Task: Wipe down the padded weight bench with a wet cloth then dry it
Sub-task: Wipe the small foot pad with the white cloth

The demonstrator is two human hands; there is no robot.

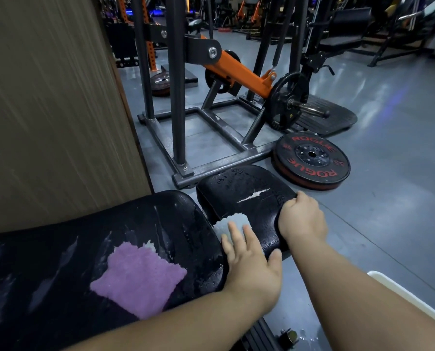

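Location type: commercial gym, free-weight area. Indicators:
- A black round rubber weight plate with red ROGUE lettering (pixel 312 160) lies flat on the smooth grey floor (pixel 393 117).
- A dark steel plate-loaded machine with an orange lever arm (pixel 239 72) carries a black iron disc (pixel 281 110) on a chrome sleeve.
- A black padded vinyl bench (pixel 59 262) occupies the foreground.
- Further black-framed exercise machines (pixel 350 21) stand behind.
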